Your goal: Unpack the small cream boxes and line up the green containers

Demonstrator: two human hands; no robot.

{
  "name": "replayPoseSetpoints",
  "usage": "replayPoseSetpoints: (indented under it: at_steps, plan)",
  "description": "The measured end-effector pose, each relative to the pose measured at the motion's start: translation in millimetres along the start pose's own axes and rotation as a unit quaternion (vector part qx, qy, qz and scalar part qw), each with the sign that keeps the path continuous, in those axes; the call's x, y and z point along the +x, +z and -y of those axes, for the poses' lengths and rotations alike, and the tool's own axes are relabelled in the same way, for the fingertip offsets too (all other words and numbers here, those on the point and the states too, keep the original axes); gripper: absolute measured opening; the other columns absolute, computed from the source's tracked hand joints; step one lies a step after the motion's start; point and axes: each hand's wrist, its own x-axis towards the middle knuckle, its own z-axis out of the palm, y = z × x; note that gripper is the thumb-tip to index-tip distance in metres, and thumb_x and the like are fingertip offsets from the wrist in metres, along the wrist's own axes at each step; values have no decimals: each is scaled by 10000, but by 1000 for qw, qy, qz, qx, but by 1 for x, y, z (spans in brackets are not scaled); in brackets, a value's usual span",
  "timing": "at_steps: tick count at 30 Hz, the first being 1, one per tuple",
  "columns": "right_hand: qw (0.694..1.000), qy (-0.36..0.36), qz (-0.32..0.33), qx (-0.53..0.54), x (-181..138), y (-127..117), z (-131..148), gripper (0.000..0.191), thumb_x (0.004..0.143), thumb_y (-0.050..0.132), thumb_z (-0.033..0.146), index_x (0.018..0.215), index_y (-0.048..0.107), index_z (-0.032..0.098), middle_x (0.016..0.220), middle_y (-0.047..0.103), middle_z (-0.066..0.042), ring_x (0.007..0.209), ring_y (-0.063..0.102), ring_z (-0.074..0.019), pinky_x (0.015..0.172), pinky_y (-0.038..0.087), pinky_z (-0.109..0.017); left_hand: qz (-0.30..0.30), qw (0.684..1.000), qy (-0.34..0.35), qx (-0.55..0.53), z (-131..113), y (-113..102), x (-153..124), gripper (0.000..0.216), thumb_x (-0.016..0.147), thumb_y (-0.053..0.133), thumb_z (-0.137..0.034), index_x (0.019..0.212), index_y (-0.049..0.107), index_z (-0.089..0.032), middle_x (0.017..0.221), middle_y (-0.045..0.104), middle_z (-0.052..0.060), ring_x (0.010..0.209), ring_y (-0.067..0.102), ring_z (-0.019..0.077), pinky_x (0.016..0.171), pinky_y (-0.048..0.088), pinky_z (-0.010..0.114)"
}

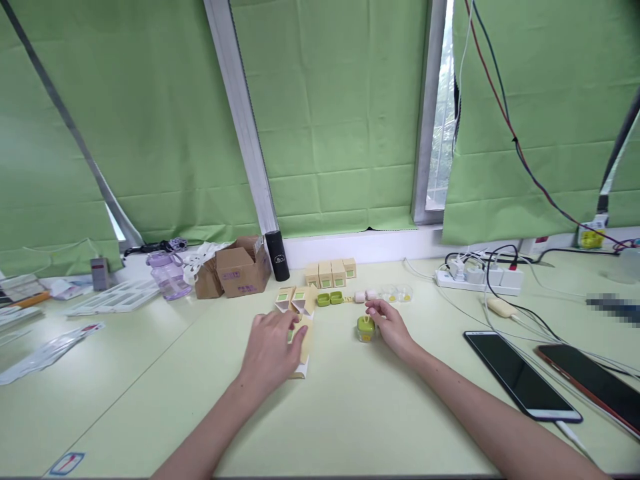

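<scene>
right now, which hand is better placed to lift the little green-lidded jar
Right. The right hand is already touching the green-lidded jar, so it probably needs only a small move. The left hand lies flat on the cream carton, off to the jar's left.

Entry: one person, two arms in view.
Left hand (pixel 273 350): bare, slender; fingers (pixel 295 337) long and narrow.
Left forearm (pixel 210 427): bare from the wrist to the near edge, slim, tapering toward the wrist.
Right hand (pixel 393 327): bare, slender, of like build.
Right forearm (pixel 480 413): bare from the wrist to the near right corner, slim.
Upper arms, shoulders: outside the view.
Nails: too small to tell.
</scene>
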Motion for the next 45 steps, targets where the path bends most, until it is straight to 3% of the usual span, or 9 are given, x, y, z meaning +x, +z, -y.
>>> replayPoseSetpoints:
  at_steps: [4,8,12,16,23,27,30,38,45]
  plan:
    - [1000,22,0,11,2,-2,-2,368,795,639,512,1015,697,222,940,708,-59,884,625,-245,737,489,-355,41,991,65,-110,-38,31,8,246,960,538,-310,1176,610,-216,1120,732,103,1092,639,307,1017,367,490]
    - [999,33,15,31,2,-5,-5,340,783,633,462,1020,677,223,882,691,-36,806,627,-222,649,482,-320,105,975,72,-180,-62,62,24,498,892,617,-285,1378,521,-234,1290,683,139,1212,590,347,1037,381,502]
    - [997,47,23,49,2,-4,-6,329,779,628,441,1031,657,231,864,683,-26,759,630,-214,593,482,-309,152,967,40,-199,-73,79,39,564,859,654,-284,1405,516,-250,1294,671,142,1243,563,360,1043,392,478]
    - [997,38,25,65,2,-3,-5,307,768,642,420,1009,652,230,827,673,-15,744,629,-207,595,496,-312,159,964,16,-213,-74,93,41,421,888,621,-271,1307,580,-253,1203,685,117,1217,566,337,1061,388,462]
    - [993,5,57,106,-2,-1,6,387,751,768,487,1003,671,210,916,715,-58,837,661,-227,680,532,-339,107,946,-41,-304,-58,115,36,378,902,651,-282,1278,627,-249,1216,679,91,1185,575,292,1057,415,434]
    - [986,-27,82,142,-8,-1,16,458,770,813,528,1086,682,224,1088,718,-85,1019,663,-251,829,549,-369,39,911,-67,-405,-53,116,41,397,927,654,-338,1303,641,-211,1225,686,109,1161,604,274,1044,448,426]
    - [981,-21,109,158,-12,1,20,491,764,836,538,1112,675,231,1162,703,-100,1049,650,-258,827,559,-374,1,887,-81,-455,-54,114,45,424,938,655,-386,1317,643,-197,1242,694,109,1163,621,264,1025,470,410]
    - [965,5,157,211,-21,7,34,530,761,864,526,1160,682,228,1068,733,-92,936,669,-244,783,563,-381,-37,890,-78,-448,-59,106,43,397,945,641,-424,1256,692,-183,1168,733,106,1093,664,253,1012,489,406]
    - [932,61,184,305,-23,2,44,399,811,811,553,988,750,200,919,761,-89,845,713,-248,826,544,-410,-47,865,-48,-498,-55,108,42,383,1012,528,-454,1221,715,-193,1262,724,129,1220,645,270,1055,473,412]
